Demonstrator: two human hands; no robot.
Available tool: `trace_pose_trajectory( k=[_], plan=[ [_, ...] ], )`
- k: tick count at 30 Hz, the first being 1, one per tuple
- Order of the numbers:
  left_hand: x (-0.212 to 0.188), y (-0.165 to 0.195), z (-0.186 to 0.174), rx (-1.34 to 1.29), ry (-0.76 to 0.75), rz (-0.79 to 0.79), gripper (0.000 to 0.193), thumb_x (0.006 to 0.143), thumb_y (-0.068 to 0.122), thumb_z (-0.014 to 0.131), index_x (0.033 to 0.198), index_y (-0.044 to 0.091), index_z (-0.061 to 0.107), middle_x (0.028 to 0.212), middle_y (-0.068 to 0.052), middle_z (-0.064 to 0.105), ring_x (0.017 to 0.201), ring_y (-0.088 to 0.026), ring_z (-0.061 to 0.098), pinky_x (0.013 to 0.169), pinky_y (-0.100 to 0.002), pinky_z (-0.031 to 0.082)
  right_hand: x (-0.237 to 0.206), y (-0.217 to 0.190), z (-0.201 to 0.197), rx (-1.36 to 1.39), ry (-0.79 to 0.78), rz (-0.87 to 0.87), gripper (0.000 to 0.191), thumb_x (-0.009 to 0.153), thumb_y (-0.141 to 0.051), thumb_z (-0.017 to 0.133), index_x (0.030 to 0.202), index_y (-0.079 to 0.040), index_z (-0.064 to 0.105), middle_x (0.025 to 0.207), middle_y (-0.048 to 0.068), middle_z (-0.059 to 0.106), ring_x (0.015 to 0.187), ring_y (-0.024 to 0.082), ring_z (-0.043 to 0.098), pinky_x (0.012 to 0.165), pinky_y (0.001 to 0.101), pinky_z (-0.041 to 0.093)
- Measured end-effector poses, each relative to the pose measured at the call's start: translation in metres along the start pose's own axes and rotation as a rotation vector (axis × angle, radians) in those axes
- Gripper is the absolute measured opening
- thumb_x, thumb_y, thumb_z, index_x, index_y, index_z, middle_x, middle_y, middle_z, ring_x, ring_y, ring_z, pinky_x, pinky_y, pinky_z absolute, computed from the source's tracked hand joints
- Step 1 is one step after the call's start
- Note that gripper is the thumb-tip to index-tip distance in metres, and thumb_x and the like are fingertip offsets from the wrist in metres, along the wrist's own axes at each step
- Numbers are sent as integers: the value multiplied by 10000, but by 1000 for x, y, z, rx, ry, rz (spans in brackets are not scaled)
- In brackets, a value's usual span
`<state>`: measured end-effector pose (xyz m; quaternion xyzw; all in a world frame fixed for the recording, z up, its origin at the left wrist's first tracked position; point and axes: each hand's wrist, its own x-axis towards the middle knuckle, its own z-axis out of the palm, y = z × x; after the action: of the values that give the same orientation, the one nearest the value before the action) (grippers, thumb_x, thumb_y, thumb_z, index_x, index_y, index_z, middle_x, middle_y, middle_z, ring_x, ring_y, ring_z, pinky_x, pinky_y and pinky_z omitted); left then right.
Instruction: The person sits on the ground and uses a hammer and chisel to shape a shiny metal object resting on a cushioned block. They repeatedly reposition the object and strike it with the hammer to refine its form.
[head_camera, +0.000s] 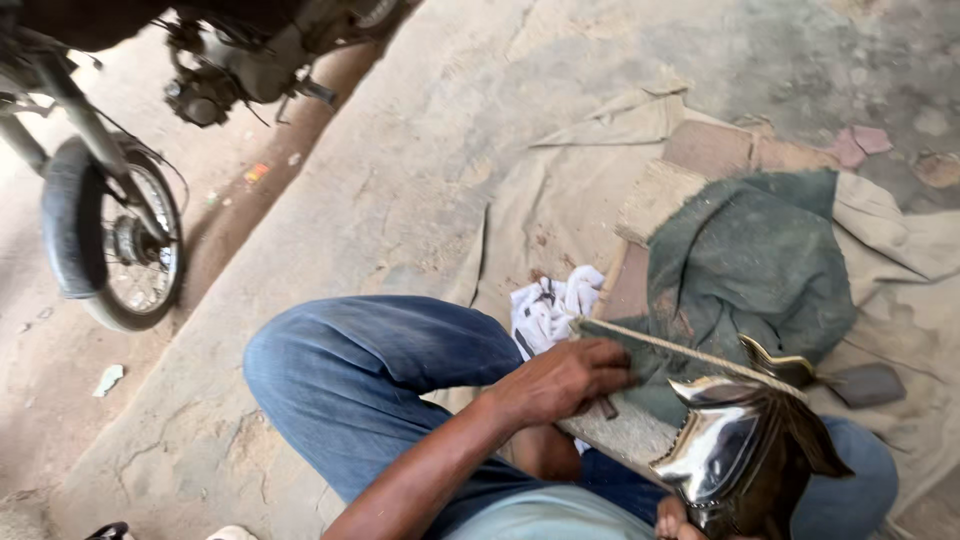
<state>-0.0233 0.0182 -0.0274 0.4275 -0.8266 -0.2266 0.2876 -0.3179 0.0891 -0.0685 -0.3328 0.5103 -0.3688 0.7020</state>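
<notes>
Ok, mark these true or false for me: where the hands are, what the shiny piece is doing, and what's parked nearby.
1. The left hand presses on a flat grey strip laid across the lap. True.
2. The shiny chrome metal piece lies on the green cloth. False: it is held at the lower right, over the knee in blue jeans.
3. A motorcycle front wheel stands at the upper left. True.
4. The white printed rag is in the left hand. False: it lies on the beige ground sheet beside the leg.
5. The right hand is fully visible. False: only fingertips show at the bottom edge.
</notes>
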Motion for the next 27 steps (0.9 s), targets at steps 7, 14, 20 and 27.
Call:
trace_pose_trajectory(
  k=[7,14,20,27],
  plan=[
    [-22,22,-44,-72,-413,-136,175,772,125,734,913,25,711,970,-156,668,878,-349,688,740,-450,563,-1,0,-7,102,-39,58,366,790,-42,740,1120,92,654,879,174,701,853,237,658,795,387,528],
    [136,-63,-23,149,116,-77,176,935,45,678,1096,41,748,1055,-152,686,906,-314,675,785,-411,615,-11,16,-12,56,28,79,428,769,-65,770,1113,156,645,861,207,749,835,269,706,804,407,556],
    [236,-118,32,239,408,-193,354,809,392,844,965,76,805,965,-93,717,940,-304,569,815,-427,526,-1,17,-30,-2,-69,104,493,771,-141,809,1145,133,640,835,216,758,816,281,718,795,432,578],
    [215,-135,-2,364,572,-211,189,992,247,754,938,67,771,914,-88,688,925,-274,535,821,-438,484,18,8,-26,34,-130,148,529,781,-153,803,1166,165,629,832,226,753,805,280,721,781,433,593]
  ],
)
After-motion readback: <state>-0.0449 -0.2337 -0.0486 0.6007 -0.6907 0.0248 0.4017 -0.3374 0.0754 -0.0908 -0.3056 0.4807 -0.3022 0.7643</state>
